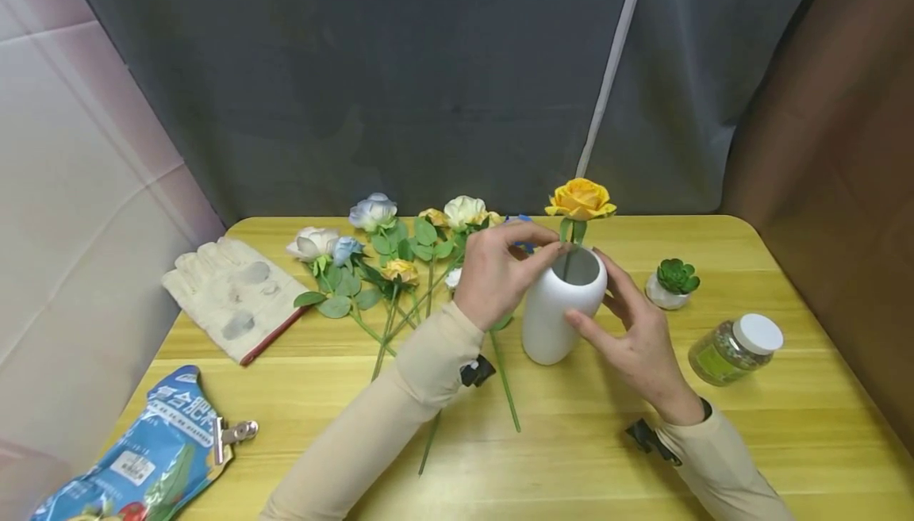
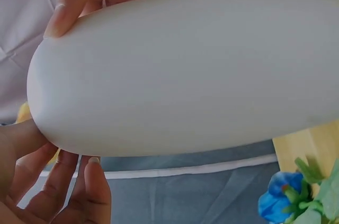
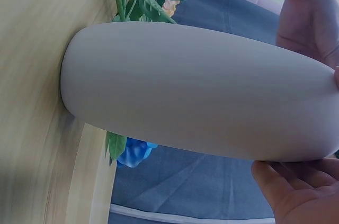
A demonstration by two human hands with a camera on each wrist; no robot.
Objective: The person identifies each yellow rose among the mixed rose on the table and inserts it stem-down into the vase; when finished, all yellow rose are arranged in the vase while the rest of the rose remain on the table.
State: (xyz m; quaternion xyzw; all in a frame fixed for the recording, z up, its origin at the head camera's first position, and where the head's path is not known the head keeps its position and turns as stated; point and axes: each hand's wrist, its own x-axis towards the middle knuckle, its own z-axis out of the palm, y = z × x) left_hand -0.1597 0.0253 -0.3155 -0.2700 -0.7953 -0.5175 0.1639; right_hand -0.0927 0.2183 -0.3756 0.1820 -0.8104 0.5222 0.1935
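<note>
A yellow rose (image 1: 581,200) stands with its stem going down into the mouth of a white vase (image 1: 548,329). At the rim, my left hand (image 1: 503,271) pinches the stem between thumb and fingers. My right hand (image 1: 639,342) holds the vase near its top, thumb on the front and fingers at the far side. In the left wrist view the vase (image 2: 180,70) covers most of the rose. The right wrist view shows the vase (image 3: 196,91) upright on the table, and it hides the stem. Beside the left hand lie more flowers, among them a white rose (image 1: 464,211).
Left of the flowers lies a pair of work gloves (image 1: 232,291). A blue bag (image 1: 153,457) with a metal clip (image 1: 232,438) is at the front left. On the right stand a small potted succulent (image 1: 674,279) and a jar with a white lid (image 1: 735,350).
</note>
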